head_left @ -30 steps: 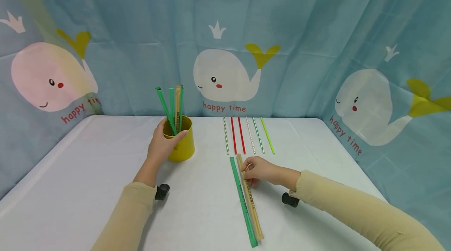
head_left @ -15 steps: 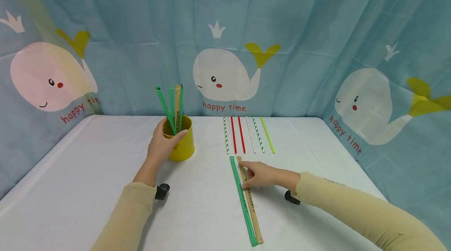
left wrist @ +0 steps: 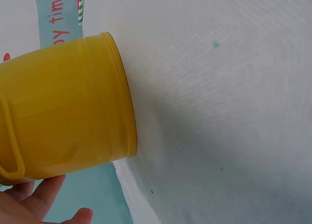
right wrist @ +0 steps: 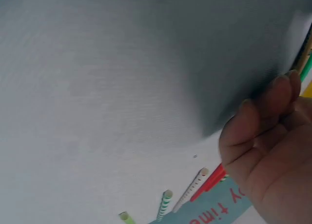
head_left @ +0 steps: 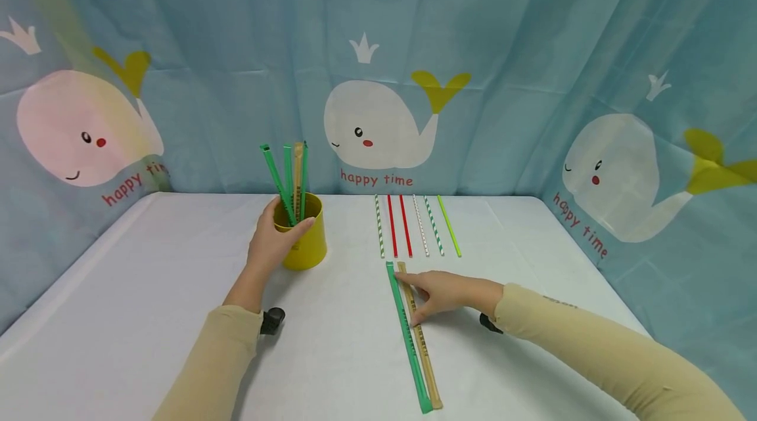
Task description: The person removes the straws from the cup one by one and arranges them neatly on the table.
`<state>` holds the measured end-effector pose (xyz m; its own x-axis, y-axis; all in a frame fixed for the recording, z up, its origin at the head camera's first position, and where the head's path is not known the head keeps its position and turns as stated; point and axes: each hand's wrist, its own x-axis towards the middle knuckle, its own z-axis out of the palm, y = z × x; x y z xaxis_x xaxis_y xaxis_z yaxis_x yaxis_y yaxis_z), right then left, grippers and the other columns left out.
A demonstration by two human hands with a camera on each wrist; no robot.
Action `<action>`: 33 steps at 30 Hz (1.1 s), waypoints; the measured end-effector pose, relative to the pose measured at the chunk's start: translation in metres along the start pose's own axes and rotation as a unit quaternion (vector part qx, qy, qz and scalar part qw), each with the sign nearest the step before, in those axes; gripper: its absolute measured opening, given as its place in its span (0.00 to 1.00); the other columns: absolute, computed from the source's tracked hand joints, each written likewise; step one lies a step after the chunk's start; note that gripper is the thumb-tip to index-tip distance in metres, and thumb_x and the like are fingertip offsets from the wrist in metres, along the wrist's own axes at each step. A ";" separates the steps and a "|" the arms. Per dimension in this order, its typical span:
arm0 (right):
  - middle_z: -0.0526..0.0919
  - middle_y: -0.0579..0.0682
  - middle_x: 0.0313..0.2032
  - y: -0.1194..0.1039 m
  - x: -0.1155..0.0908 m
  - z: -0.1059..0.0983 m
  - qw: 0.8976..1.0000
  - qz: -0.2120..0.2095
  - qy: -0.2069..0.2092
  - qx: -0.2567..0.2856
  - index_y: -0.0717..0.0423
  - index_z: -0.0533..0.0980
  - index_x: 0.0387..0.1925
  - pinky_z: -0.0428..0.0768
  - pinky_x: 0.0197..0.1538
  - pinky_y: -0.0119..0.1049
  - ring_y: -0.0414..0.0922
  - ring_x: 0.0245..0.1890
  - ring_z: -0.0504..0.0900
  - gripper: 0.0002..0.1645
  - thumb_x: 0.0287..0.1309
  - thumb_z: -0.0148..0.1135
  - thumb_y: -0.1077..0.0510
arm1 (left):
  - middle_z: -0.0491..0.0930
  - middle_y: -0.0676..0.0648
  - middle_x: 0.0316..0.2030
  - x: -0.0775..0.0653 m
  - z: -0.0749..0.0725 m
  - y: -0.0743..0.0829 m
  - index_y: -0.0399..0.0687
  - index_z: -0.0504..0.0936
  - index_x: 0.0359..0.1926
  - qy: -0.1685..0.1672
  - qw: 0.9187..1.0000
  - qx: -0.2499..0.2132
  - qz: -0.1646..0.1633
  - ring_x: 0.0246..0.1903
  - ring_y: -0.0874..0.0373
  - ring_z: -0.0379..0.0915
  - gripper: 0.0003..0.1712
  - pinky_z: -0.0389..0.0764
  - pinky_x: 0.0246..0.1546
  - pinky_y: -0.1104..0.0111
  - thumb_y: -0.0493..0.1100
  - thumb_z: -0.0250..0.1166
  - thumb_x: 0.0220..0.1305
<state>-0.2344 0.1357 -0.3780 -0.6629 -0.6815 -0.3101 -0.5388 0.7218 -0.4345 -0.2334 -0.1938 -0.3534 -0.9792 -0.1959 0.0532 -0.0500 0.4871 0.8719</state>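
Nearest the person, on the white table [head_left: 136, 316], lie the lower ends of two long, slim packets, a green packet [head_left: 408, 335] and, just beside it on the right, a tan packet [head_left: 426, 362]; both run away from the person, their far tips leaning a little left. The right hand [head_left: 442, 292] comes across them from the right near their far half, so it is much the nearer hand. Its thumb and forefinger are spread wide, pinching nothing; the forefinger crosses the tan packet toward the green packet's upper end, though whether it presses there cannot be told. Beyond and well to the left, the left hand [head_left: 271, 247] holds the yellow cup [head_left: 310, 251] round its side, and upright packets [head_left: 276, 179], green and tan, stand in it. Farther back, six thin straws [head_left: 405, 227] lie in a row before the blue curtain [head_left: 508, 27].
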 end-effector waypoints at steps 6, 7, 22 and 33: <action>0.70 0.44 0.30 -0.007 0.003 0.004 0.999 0.031 0.005 -0.042 0.51 0.60 0.73 0.67 0.37 0.35 0.40 0.32 0.68 0.56 0.46 0.76 0.42 | 0.52 0.39 0.72 0.000 0.000 0.000 0.52 0.41 0.77 -0.003 1.000 -0.003 0.001 0.68 0.38 0.53 0.55 0.56 0.64 0.39 0.65 0.62 0.62; 0.70 0.43 0.31 -0.009 0.004 0.004 0.998 0.039 0.007 -0.048 0.49 0.61 0.72 0.67 0.37 0.35 0.40 0.32 0.68 0.56 0.45 0.76 0.41 | 0.52 0.39 0.72 0.000 0.000 -0.001 0.52 0.41 0.77 -0.003 1.000 -0.003 0.002 0.67 0.38 0.53 0.55 0.56 0.64 0.39 0.65 0.62 0.62; 0.60 0.49 0.72 -0.016 0.000 0.005 0.991 -0.081 0.047 -0.091 0.48 0.68 0.69 0.43 0.64 0.73 0.58 0.73 0.47 0.48 0.47 0.73 0.39 | 0.51 0.39 0.72 -0.001 0.000 0.001 0.53 0.40 0.78 -0.003 1.000 0.001 -0.002 0.68 0.38 0.52 0.55 0.55 0.65 0.39 0.66 0.61 0.62; 0.64 0.49 0.70 -0.023 0.003 0.018 0.989 -0.046 0.088 -0.106 0.48 0.72 0.65 0.45 0.59 0.79 0.59 0.72 0.51 0.44 0.48 0.71 0.35 | 0.51 0.39 0.72 -0.002 -0.001 0.003 0.53 0.40 0.78 -0.002 1.000 0.001 -0.010 0.68 0.38 0.52 0.56 0.56 0.65 0.40 0.67 0.61 0.61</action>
<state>-0.2143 0.1152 -0.3842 -0.6758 -0.7279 -0.1164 -0.6863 0.6789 -0.2608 -0.2319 -0.1929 -0.3506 -0.9790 -0.2011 0.0339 -0.0692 0.4842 0.8722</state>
